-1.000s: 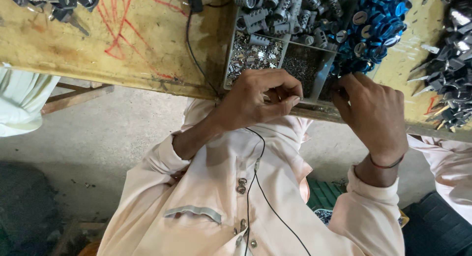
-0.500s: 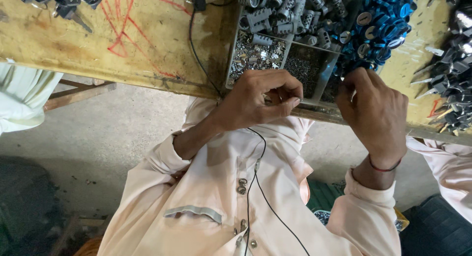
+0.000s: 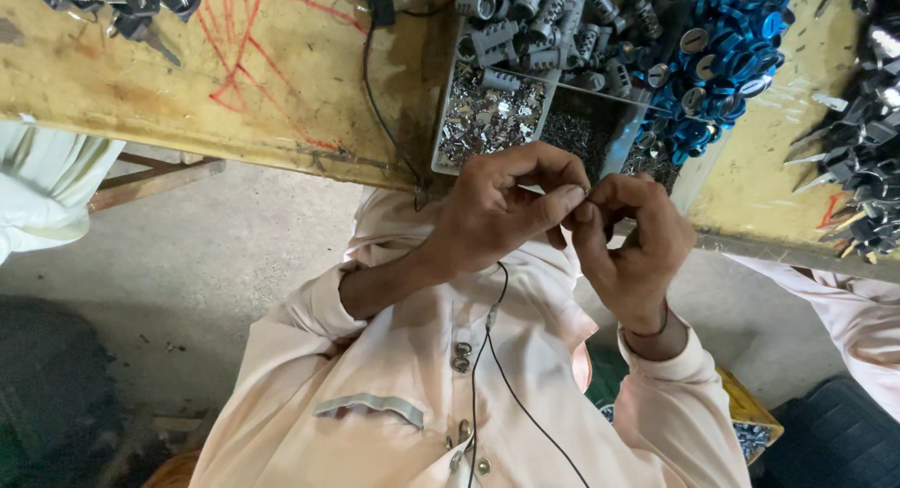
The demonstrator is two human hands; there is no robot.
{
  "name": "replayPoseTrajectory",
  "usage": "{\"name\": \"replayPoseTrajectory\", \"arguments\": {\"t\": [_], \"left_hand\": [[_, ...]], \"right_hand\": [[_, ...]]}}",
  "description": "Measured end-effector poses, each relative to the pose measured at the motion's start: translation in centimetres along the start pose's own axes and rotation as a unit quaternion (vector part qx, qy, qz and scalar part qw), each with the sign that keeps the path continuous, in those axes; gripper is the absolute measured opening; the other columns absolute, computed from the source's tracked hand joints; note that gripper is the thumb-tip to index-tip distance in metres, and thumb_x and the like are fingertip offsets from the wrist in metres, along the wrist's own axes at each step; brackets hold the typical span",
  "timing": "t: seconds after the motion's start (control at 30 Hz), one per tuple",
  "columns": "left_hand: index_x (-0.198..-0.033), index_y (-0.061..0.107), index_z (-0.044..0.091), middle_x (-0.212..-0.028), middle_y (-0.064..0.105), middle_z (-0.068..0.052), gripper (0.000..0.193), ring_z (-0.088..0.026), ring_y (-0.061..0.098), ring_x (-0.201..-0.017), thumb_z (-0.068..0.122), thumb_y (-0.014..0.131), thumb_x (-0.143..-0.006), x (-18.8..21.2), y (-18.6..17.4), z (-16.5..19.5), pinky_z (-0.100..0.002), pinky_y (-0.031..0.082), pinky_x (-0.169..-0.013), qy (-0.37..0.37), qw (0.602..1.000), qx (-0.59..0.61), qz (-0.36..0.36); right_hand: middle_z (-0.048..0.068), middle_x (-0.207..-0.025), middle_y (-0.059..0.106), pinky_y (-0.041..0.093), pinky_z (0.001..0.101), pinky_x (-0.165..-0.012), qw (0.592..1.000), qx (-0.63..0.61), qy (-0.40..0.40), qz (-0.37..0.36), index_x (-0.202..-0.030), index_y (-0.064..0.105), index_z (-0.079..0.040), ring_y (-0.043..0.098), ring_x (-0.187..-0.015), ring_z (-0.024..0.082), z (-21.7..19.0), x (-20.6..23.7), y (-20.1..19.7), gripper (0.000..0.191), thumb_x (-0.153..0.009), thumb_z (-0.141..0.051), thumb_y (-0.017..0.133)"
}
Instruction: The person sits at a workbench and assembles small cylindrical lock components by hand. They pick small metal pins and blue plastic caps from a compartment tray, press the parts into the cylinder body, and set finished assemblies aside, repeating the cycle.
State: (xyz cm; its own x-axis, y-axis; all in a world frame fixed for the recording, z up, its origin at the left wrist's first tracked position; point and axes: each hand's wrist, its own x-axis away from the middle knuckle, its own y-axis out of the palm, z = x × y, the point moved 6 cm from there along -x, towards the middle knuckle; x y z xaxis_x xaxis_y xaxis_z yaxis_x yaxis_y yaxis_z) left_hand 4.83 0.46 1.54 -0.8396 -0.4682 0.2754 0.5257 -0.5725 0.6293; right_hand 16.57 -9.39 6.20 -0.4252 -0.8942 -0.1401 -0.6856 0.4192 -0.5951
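Note:
My left hand [image 3: 502, 207] and my right hand [image 3: 630, 249] meet fingertip to fingertip just below the table edge, over my chest. Together they pinch a small metal part [image 3: 586, 192], mostly hidden by the fingers. Right above the hands a divided tray [image 3: 439, 141] sits on the yellow table [image 3: 234, 94]; it holds several tiny silvery pieces [image 3: 487, 122] in one compartment and darker bits in another. A heap of grey cylindrical parts [image 3: 544, 29] lies behind the tray. A pile of blue round parts [image 3: 722, 57] lies to its right.
A black cable [image 3: 380, 113] runs across the table and down over my shirt. Dark pointed metal parts [image 3: 862, 150] are heaped at the right, and more metal pieces [image 3: 122, 5] at the top left. Another person's sleeve [image 3: 844, 291] is at the right, white cloth [image 3: 37, 188] at the left.
My right hand has come away from the tray's edge and down to the left hand. Both hands now sit a little lower, their fingertips joined on the small part.

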Motion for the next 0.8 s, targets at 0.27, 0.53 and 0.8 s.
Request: {"name": "replayPoseTrajectory", "arguments": {"t": [0.27, 0.53, 0.8], "left_hand": [[-0.121, 0.064, -0.002, -0.103, 0.071, -0.006, 0.022, -0.011, 0.073, -0.091, 0.015, 0.067, -0.106, 0.4, 0.2, 0.5, -0.028, 0.066, -0.077, 0.035, 0.998, -0.046, -0.036], [-0.117, 0.067, -0.001, -0.106, 0.069, -0.005, 0.021, -0.009, 0.071, -0.091, 0.017, 0.07, -0.106, 0.4, -0.2, 1.5, -0.026, 0.065, -0.076, 0.077, 0.993, -0.083, -0.041], [-0.116, 0.068, -0.002, -0.099, 0.071, -0.005, 0.025, -0.006, 0.067, -0.084, 0.019, 0.071, -0.104, 0.4, -0.4, 0.3, -0.023, 0.059, -0.068, 0.011, 0.999, 0.0, -0.048]], "right_hand": [[0.005, -0.088, 0.063, 0.041, 0.017, -0.057, 0.984, -0.154, 0.085, -0.007, -0.11, 0.058, 0.002, 0.054, -0.065, 0.004, 1.8, 1.4, -0.4, 0.009, -0.104, 0.001, 0.064], [0.013, -0.095, 0.07, 0.052, 0.0265, -0.064, 0.998, -0.041, -0.043, 0.018, -0.113, 0.059, 0.0, 0.069, -0.076, 0.017, 1.9, 1.9, 0.1, 0.014, -0.103, 0.004, 0.068], [0.016, -0.093, 0.072, 0.058, 0.0354, -0.069, 0.972, 0.06, -0.211, 0.086, -0.108, 0.069, 0.0, 0.072, -0.077, 0.027, -1.1, 1.1, -0.4, 0.02, -0.095, 0.013, 0.076]]}}
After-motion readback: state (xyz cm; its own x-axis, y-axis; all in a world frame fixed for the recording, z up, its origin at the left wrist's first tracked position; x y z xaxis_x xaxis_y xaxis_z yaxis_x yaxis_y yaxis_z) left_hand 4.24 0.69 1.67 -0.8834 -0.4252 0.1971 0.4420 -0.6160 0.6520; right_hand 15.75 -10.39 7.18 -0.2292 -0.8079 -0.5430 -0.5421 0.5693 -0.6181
